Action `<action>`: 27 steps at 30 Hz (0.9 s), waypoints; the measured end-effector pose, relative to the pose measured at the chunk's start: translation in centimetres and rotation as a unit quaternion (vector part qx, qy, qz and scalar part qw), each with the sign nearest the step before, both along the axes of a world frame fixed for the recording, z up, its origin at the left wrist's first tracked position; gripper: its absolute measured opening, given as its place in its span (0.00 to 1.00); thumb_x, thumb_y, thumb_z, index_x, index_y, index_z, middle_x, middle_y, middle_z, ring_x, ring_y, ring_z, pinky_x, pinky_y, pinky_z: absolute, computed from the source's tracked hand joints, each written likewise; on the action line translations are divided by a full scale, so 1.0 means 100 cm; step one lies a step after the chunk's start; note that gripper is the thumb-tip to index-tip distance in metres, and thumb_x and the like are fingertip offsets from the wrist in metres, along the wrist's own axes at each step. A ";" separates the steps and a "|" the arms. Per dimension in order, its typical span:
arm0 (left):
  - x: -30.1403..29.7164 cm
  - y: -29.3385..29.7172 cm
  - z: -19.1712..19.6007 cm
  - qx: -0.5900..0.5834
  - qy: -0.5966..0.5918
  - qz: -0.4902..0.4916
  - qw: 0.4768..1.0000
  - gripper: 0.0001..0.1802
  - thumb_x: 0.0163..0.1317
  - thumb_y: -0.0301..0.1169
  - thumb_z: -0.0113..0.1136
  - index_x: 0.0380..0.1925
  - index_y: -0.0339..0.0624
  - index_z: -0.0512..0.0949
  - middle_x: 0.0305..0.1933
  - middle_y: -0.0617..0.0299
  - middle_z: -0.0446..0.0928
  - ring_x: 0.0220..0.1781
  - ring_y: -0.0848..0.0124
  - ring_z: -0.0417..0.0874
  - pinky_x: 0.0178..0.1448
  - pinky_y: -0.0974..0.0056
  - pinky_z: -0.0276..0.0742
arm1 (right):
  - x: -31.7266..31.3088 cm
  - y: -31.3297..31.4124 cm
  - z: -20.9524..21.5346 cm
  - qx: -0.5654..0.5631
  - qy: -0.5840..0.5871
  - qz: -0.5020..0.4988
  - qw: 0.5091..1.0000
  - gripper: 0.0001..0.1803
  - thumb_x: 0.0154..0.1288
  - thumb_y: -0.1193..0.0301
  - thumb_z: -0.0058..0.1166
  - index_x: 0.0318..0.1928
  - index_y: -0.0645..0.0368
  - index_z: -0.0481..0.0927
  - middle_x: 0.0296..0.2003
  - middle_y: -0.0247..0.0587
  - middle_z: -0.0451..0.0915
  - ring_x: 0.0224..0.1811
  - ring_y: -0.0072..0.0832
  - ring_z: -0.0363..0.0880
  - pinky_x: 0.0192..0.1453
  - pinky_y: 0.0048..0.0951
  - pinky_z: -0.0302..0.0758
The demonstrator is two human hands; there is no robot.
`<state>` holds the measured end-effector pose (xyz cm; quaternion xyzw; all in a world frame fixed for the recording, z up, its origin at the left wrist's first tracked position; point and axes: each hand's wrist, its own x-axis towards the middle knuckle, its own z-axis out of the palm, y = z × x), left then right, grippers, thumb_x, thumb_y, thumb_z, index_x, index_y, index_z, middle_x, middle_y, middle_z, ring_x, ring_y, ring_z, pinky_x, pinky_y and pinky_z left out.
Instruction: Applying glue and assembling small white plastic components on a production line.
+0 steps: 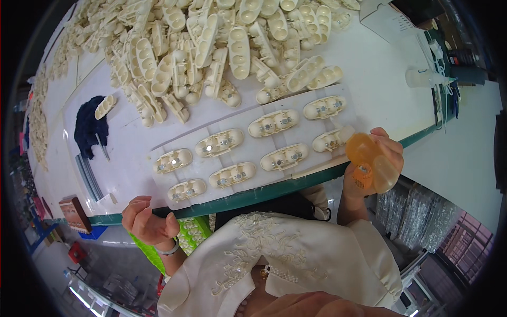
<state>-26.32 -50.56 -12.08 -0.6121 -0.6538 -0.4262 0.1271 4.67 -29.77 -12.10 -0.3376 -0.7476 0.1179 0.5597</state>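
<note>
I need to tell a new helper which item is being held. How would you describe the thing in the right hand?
Start at the white table with its green front edge, then go to its right end, where the right hand is raised. It grips a translucent orange plastic piece with rounded lobes. Every other moulded part nearby is cream-white; this alone is orange.

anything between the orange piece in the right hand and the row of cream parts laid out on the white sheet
Nothing visible. The right hand holds the translucent orange piece just off the table edge, beside the nearest cream part on the white sheet. The gap between them looks open. The left hand is well off to the other side.
</note>
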 end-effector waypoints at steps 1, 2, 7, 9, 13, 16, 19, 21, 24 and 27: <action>0.000 0.000 0.000 0.001 0.002 0.001 1.000 0.22 0.53 0.39 0.64 0.42 0.39 0.67 0.40 0.54 0.64 0.36 0.63 0.72 0.35 0.61 0.77 | -0.001 0.001 0.003 0.001 -0.002 -0.003 1.000 0.19 0.59 0.65 0.60 0.41 0.66 0.69 0.34 0.44 0.72 0.37 0.30 0.72 0.47 0.41 0.75; 0.000 0.001 0.000 0.002 0.001 -0.001 1.000 0.22 0.53 0.39 0.64 0.42 0.39 0.67 0.40 0.54 0.64 0.36 0.63 0.72 0.35 0.61 0.77 | -0.002 0.003 0.005 -0.004 -0.018 0.013 1.000 0.19 0.59 0.66 0.60 0.41 0.66 0.69 0.35 0.45 0.72 0.37 0.31 0.72 0.47 0.41 0.75; 0.000 0.003 -0.002 0.005 -0.001 0.002 1.000 0.22 0.54 0.40 0.63 0.42 0.38 0.68 0.40 0.54 0.65 0.36 0.63 0.72 0.36 0.61 0.77 | -0.004 0.000 0.006 -0.024 -0.027 0.013 0.999 0.18 0.58 0.67 0.60 0.40 0.67 0.69 0.35 0.47 0.73 0.36 0.32 0.73 0.48 0.43 0.75; 0.000 0.002 -0.002 0.003 0.001 0.004 1.000 0.22 0.54 0.40 0.63 0.42 0.38 0.68 0.40 0.54 0.65 0.37 0.63 0.72 0.36 0.61 0.77 | -0.003 0.000 0.006 -0.032 -0.036 0.016 0.999 0.19 0.58 0.66 0.60 0.41 0.67 0.69 0.35 0.47 0.73 0.36 0.31 0.73 0.47 0.43 0.75; 0.000 0.002 -0.003 0.011 -0.004 0.006 1.000 0.23 0.54 0.39 0.63 0.43 0.38 0.68 0.40 0.54 0.65 0.37 0.64 0.72 0.36 0.61 0.78 | 0.001 0.001 0.004 -0.033 -0.037 0.018 0.999 0.20 0.58 0.65 0.60 0.42 0.67 0.70 0.35 0.47 0.73 0.37 0.31 0.73 0.47 0.43 0.75; 0.001 0.002 -0.002 0.001 -0.004 0.006 1.000 0.22 0.53 0.39 0.64 0.43 0.39 0.68 0.40 0.54 0.65 0.37 0.64 0.71 0.36 0.61 0.78 | 0.007 0.003 0.002 0.017 -0.051 0.030 0.998 0.20 0.58 0.64 0.60 0.42 0.67 0.70 0.35 0.48 0.73 0.37 0.31 0.73 0.47 0.42 0.75; 0.000 0.002 -0.003 0.007 -0.004 0.002 1.000 0.22 0.53 0.39 0.63 0.42 0.39 0.68 0.40 0.53 0.65 0.37 0.64 0.71 0.37 0.61 0.77 | 0.002 0.005 0.000 0.014 -0.009 -0.002 1.000 0.19 0.59 0.64 0.60 0.41 0.67 0.70 0.36 0.48 0.74 0.37 0.32 0.73 0.47 0.42 0.75; 0.000 0.002 -0.002 0.005 -0.004 0.004 1.000 0.22 0.53 0.39 0.63 0.42 0.39 0.68 0.40 0.53 0.65 0.37 0.64 0.71 0.37 0.61 0.77 | -0.003 0.005 0.007 -0.013 -0.022 0.004 1.000 0.19 0.59 0.64 0.59 0.41 0.67 0.70 0.36 0.48 0.74 0.37 0.34 0.74 0.47 0.42 0.75; 0.000 0.001 -0.001 -0.001 -0.003 0.010 1.000 0.22 0.53 0.39 0.63 0.42 0.39 0.68 0.41 0.53 0.65 0.37 0.63 0.71 0.37 0.61 0.77 | -0.006 0.004 0.008 -0.035 -0.033 -0.009 0.999 0.18 0.60 0.65 0.58 0.41 0.67 0.70 0.36 0.48 0.74 0.36 0.34 0.74 0.47 0.44 0.75; 0.000 0.002 -0.002 -0.004 -0.003 0.010 1.000 0.22 0.53 0.39 0.63 0.42 0.39 0.68 0.41 0.53 0.65 0.37 0.63 0.71 0.37 0.61 0.77 | -0.006 0.005 0.010 -0.020 -0.052 -0.005 0.998 0.17 0.60 0.67 0.58 0.41 0.67 0.71 0.36 0.47 0.73 0.37 0.34 0.74 0.47 0.44 0.75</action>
